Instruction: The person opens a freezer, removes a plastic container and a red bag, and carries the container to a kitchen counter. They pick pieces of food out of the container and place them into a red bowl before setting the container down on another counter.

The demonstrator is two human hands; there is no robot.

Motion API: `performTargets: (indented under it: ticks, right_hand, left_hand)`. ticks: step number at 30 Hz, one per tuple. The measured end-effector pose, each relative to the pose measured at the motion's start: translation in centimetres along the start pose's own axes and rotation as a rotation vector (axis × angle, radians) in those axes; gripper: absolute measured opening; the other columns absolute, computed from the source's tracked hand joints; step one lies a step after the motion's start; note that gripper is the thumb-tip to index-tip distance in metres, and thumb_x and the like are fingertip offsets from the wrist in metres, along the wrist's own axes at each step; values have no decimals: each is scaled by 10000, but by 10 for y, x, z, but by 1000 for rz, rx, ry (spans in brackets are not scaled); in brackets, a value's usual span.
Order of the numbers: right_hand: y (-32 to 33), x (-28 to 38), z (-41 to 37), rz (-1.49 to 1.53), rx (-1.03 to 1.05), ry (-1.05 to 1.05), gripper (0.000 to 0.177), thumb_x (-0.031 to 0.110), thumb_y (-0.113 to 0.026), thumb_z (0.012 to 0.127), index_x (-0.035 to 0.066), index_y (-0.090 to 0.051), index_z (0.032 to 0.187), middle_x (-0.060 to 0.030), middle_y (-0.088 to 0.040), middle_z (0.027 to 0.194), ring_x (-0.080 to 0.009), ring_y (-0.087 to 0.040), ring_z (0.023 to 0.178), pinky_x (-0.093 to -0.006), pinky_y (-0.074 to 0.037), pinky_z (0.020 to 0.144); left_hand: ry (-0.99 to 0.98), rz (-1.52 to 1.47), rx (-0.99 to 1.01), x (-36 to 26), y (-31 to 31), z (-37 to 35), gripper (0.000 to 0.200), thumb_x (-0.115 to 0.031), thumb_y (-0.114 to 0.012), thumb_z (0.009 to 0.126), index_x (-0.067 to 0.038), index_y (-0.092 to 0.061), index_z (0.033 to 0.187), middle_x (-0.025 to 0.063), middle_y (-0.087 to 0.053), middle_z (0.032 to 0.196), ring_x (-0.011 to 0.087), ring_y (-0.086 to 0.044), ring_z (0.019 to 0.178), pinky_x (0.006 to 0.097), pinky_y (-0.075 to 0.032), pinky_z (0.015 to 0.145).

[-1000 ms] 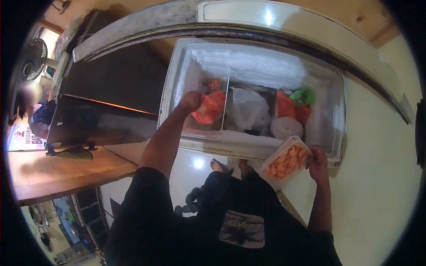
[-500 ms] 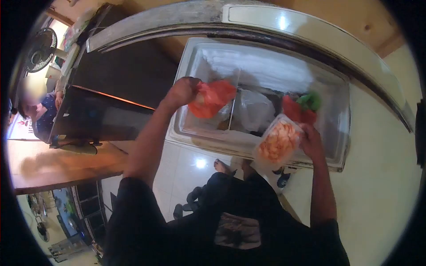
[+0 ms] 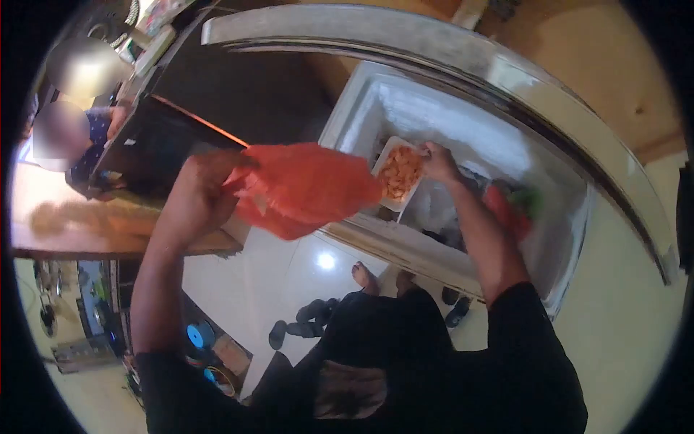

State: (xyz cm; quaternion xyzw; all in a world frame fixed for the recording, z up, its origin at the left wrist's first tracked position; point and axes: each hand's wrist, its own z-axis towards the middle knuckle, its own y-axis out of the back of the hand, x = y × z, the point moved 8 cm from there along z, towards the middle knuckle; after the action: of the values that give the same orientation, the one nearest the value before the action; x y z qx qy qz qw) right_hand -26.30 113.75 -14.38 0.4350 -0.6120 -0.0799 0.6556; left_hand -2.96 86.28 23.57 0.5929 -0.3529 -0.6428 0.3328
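Observation:
My left hand [image 3: 211, 181] is closed on a red plastic bag [image 3: 307, 189], which spreads out to the right in front of the freezer's near left side. With its fingers on the far right edge, my right hand [image 3: 439, 160] grips a white tray of orange-and-white food pieces [image 3: 400, 173], perhaps shrimp. That tray is inside the open chest freezer [image 3: 361, 83], over its left part. Beneath my right forearm lies a whitish plastic bag [image 3: 434, 206]. Farther right in the freezer are another red bag [image 3: 508, 211] and a green bag [image 3: 528, 199].
The raised freezer lid [image 3: 434, 50] arches across the far side. A dark cabinet [image 3: 253, 79] stands on the left, with a person [image 3: 90, 145] beyond it. Dark slippers [image 3: 311, 318] lie on the tiled floor, near my feet.
My left hand has drawn the red bag left and toward me, out of the freezer. My right hand has carried the food tray left and away, into the freezer's left part.

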Motion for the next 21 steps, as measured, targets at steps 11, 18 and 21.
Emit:
performTargets:
  ticks: [11,18,21]
  right_hand:
    - [-164,-55,79,-274,-5,236,337,129,-654,836,7,-613,1147,-205,-635,1135,-318,-611,1094,-395,-472,955]
    - [-204,-91,70,-525,458,-144,413,118,-642,828,-10,-562,1211,-242,-632,1150,-376,-601,1121,-457,-476,964]
    - [-153,-24,35,-468,425,-46,399,111,-631,846,-6,-571,1222,-245,-661,1054,-370,-645,1013,-443,-508,885]
  left_hand:
    - [349,284,-17,12,56,-139,332,-6,-638,565,-22,-671,895,160,-615,764,362,-609,716,418,-488,648]
    - [545,358,-129,13,80,-187,273,-35,-622,577,-22,-674,844,129,-574,705,343,-582,660,395,-472,609]
    - [534,300,-119,11,93,-199,284,-6,-611,619,-28,-674,895,121,-596,773,336,-599,770,366,-495,714]
